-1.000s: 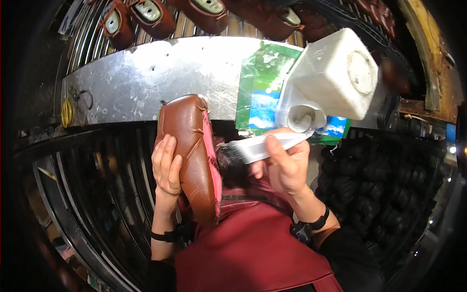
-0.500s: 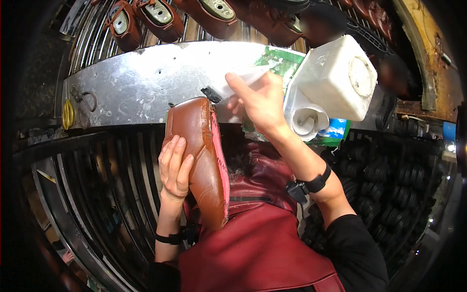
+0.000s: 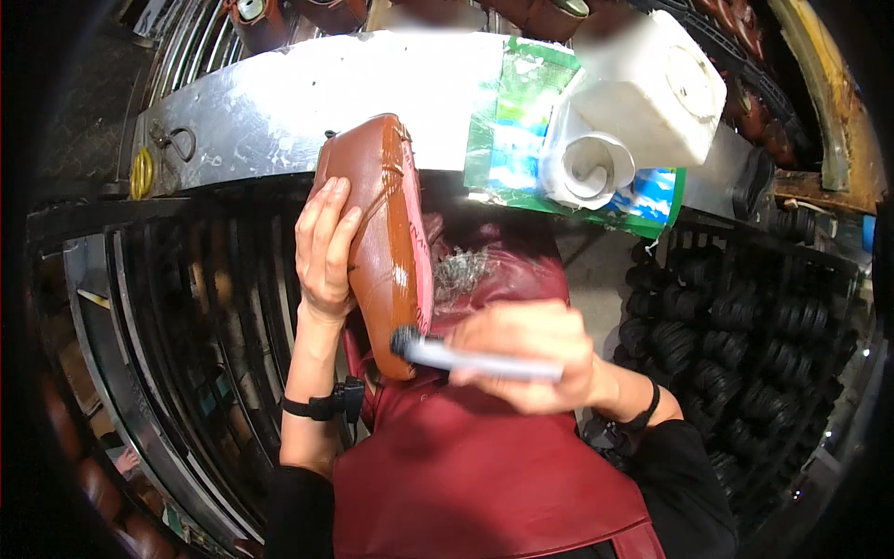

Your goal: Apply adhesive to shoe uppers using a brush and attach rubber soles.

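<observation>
A brown leather shoe upper [image 3: 377, 214] is tilted on its side over my lap, its pink underside edge turned to the right. My left hand [image 3: 326, 247] grips it from the left, fingers laid over the leather. In my right hand [image 3: 535, 349] is a brush [image 3: 484, 361] with a pale handle, smeared by motion. Its dark bristles touch the lower rim of the shoe, near the end closest to me. A wet gloss shows along the leather beside the pink edge.
Ahead lies a metal bench [image 3: 279, 102] with scissors [image 3: 175, 140] and a yellow-handled tool [image 3: 142, 173]. A white jug [image 3: 666, 93] and an open white container [image 3: 587, 172] stand on a green sheet [image 3: 484, 177]. Brown shoes [image 3: 326, 13] line the rack behind; black soles [image 3: 717, 345] are stacked at right.
My right hand has come down from above the bench, bringing the brush onto the shoe's near end. The view has shifted, so the bench sits higher. My left hand keeps its grip.
</observation>
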### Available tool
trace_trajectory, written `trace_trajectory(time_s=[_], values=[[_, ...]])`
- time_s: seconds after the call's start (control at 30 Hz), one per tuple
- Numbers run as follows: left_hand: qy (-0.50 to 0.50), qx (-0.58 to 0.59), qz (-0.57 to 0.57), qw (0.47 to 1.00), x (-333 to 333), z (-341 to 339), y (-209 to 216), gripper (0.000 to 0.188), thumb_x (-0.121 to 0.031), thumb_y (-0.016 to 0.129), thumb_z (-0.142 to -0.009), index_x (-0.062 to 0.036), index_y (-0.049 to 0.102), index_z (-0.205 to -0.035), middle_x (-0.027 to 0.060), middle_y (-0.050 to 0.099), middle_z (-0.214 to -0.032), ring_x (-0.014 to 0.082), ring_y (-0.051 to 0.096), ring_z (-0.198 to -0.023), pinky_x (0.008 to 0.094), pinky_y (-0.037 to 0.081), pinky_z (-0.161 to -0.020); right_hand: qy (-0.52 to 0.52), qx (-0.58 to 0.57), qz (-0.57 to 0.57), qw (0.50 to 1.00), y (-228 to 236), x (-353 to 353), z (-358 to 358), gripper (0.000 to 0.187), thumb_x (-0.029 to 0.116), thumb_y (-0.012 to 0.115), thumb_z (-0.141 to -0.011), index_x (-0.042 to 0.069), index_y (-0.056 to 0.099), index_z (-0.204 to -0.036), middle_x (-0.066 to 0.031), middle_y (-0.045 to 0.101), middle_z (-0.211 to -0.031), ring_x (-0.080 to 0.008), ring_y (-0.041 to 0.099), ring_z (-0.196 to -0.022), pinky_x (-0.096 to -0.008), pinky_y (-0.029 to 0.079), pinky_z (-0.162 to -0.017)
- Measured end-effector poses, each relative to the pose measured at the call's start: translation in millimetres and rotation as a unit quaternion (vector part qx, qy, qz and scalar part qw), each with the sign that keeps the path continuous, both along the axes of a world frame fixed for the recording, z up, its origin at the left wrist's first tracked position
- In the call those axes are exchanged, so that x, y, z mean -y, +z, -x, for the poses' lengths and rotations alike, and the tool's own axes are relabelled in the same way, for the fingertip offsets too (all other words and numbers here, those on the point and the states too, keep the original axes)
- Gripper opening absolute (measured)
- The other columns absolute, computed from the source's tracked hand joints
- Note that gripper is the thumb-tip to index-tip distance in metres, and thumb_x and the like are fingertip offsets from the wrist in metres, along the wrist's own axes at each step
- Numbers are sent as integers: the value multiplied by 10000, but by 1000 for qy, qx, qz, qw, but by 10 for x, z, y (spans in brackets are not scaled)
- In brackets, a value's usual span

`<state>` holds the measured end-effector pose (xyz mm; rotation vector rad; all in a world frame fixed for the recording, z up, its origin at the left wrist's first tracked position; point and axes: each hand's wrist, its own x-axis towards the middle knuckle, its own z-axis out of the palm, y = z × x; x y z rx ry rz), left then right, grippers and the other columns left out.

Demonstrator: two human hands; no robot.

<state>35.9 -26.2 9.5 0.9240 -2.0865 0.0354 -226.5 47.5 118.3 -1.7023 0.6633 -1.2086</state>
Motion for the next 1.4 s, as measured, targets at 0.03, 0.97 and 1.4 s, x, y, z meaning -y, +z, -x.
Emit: trace_trajectory(time_s=[0.03, 0.97, 1.4], values=[[3, 3, 3, 1000, 3, 16, 26, 386, -56, 662, -946, 10, 582, -1319, 262, 635, -1396, 436, 623, -1282, 541, 540, -1079, 34, -2, -24, 999, 88, -115, 8, 138, -31, 777, -864, -100, 735, -975, -219, 741, -917, -330, 762, -820, -400, 633, -730], [-52, -172, -432, 884, 919, 69, 1120, 791, 52, 880, -590, -14, 615, -1332, 177, 700, -1246, 373, 674, -1183, 414, 516, -1044, -33, -98, 124, 987, 435, 1284, 386, 284, 14, 740, -700, -50, 711, -975, -194, 776, -1024, -315, 760, -911, -381, 597, -826], [-47, -494, -453, 741, 356, -115, 526, 893, -201, 836, -656, 126, 530, -1429, 229, 674, -1319, 320, 673, -1226, 416, 484, -1128, -522, 86, -145, 836, -346, 364, 764, 198, 140, 750, -1012, -50, 720, -1059, -69, 714, -763, -107, 662, -586, -240, 517, -507]])
